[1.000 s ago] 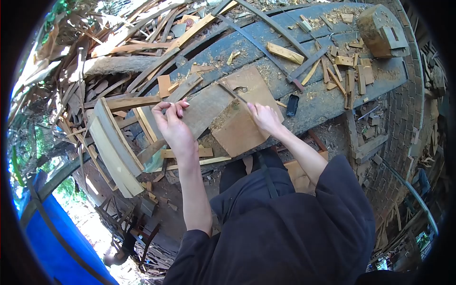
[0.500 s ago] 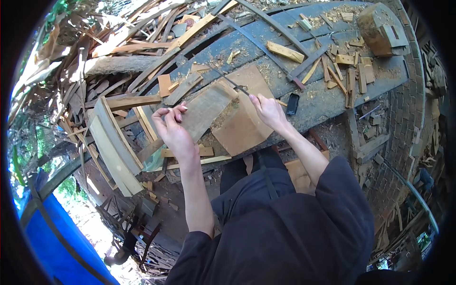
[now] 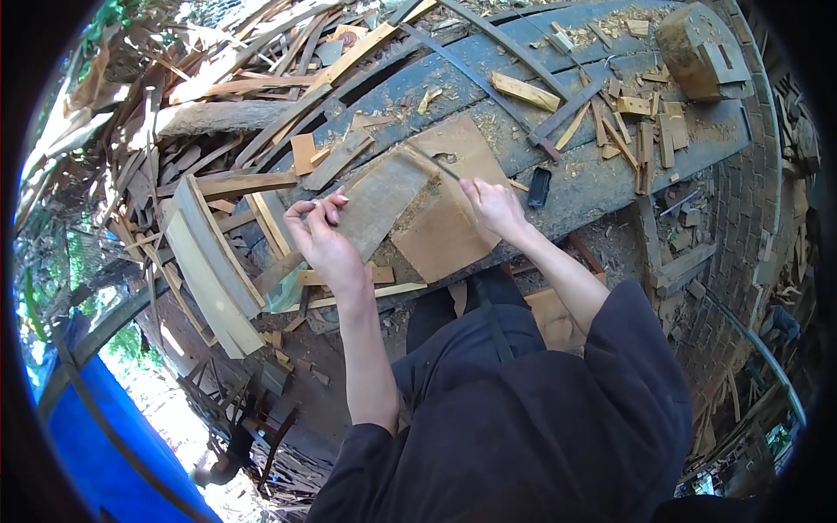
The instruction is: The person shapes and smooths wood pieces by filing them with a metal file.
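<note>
My right hand [image 3: 497, 207] is closed around a thin, dark, rod-like tool [image 3: 443, 166]; its exact kind cannot be made out. The tool points up and left, over the upper edge of a brown sheet [image 3: 449, 235] that looks like cardboard or thin board. Left of that, a greyish flat board [image 3: 379, 205] lies partly over the sheet, with sawdust along its right end. Above the board's left side hovers my left hand [image 3: 324, 240], palm up, fingers loosely curled and apart, with nothing visible in them.
The dark workbench [image 3: 575, 187] carries offcuts and shavings. A small black case-like object [image 3: 539, 187] lies right of my right hand. A wooden block [image 3: 697, 52] stands at the far right, a curved wooden frame [image 3: 205, 270] at the left. Scrap wood [image 3: 209, 122] is heaped behind.
The tool has been drawn or tilted so that less of its length shows beyond the sheet. My right hand has shifted very slightly; my left hand stays nearly in place.
</note>
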A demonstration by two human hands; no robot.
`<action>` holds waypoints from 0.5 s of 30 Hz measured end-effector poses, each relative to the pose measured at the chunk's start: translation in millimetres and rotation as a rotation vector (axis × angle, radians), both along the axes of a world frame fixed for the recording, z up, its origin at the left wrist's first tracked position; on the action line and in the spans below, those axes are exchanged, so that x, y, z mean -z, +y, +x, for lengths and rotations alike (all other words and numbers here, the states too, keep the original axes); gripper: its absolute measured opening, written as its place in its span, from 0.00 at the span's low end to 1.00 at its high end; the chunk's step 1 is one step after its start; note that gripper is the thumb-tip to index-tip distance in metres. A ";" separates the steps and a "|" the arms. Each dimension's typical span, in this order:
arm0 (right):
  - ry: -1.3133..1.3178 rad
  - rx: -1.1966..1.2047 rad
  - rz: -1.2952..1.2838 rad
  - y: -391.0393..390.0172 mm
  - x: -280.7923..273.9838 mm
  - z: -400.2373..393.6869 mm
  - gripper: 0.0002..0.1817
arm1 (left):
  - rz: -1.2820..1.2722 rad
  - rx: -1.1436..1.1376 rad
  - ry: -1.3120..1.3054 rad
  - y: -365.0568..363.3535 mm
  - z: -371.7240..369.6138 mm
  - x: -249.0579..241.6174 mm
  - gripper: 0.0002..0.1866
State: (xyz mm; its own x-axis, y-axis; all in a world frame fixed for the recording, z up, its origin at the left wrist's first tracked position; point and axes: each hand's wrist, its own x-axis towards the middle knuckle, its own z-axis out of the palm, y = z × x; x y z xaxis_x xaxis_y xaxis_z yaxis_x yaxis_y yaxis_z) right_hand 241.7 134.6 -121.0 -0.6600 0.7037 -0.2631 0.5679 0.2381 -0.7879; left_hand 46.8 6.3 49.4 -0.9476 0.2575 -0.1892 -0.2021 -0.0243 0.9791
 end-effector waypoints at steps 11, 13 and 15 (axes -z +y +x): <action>-0.262 -0.128 -0.024 2.7 39.0 -1.6 0.35 | 0.016 -0.015 -0.009 0.9 0.1 2.3 0.05; -0.264 -0.151 -0.013 15.2 10.0 -10.5 0.35 | 0.023 -0.020 -0.004 2.5 -4.6 2.0 0.05; -0.291 -0.189 -0.024 20.1 -17.2 -12.9 0.34 | 0.040 0.003 -0.016 0.1 -0.1 1.6 0.05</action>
